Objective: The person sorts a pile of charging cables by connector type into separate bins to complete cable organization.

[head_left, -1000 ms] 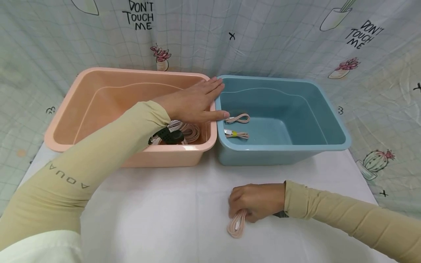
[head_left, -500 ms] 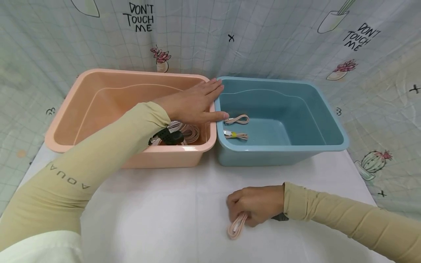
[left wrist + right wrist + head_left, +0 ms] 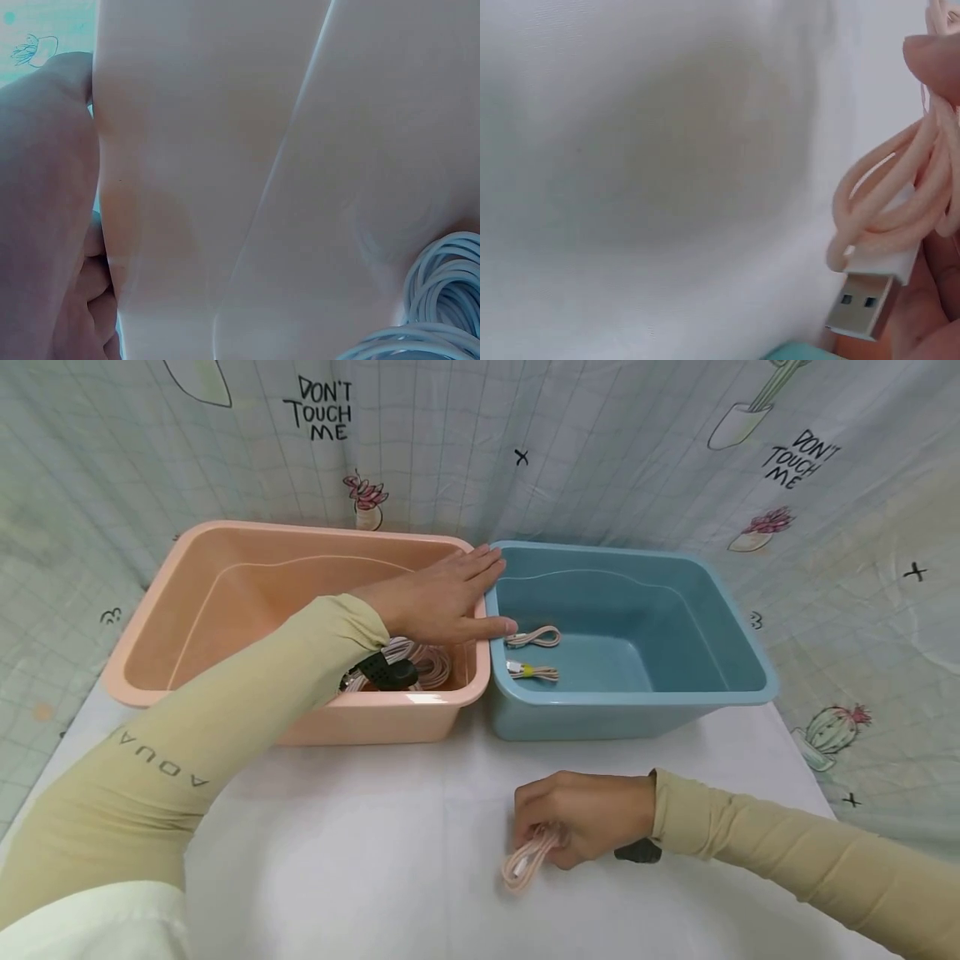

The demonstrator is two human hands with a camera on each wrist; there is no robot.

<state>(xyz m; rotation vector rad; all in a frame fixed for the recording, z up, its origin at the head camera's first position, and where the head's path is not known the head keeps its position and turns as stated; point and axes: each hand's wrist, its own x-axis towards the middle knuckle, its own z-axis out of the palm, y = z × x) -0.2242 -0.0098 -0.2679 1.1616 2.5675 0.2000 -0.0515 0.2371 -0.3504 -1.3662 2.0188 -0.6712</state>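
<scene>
My left hand [image 3: 438, 597] lies with straight fingers across the meeting rims of the peach bin [image 3: 300, 532] and the blue bin [image 3: 637, 698]. In the left wrist view, its fingers hook past the peach wall's edge. Over the white tablecloth in front of the bins, my right hand [image 3: 585, 814] grips a coiled pale-pink USB cable [image 3: 522, 865]. A loop of it sticks out below the fingers. The right wrist view shows its thumb on the tied bundle, with the metal USB plug [image 3: 862, 306] pointing away from the palm.
Coiled cables [image 3: 429, 667] lie in the peach bin, partly hidden by my left forearm and a black wrist strap [image 3: 390, 673]. Two bundled cables lie inside the blue bin: a looped one [image 3: 543, 637] and a yellow-tied one [image 3: 534, 672]. A printed curtain [image 3: 525, 410] hangs behind.
My right hand has turned and shifted slightly, bringing the cable's loop a little left and up. The left hand stays on the rims. The head view has swung slightly.
</scene>
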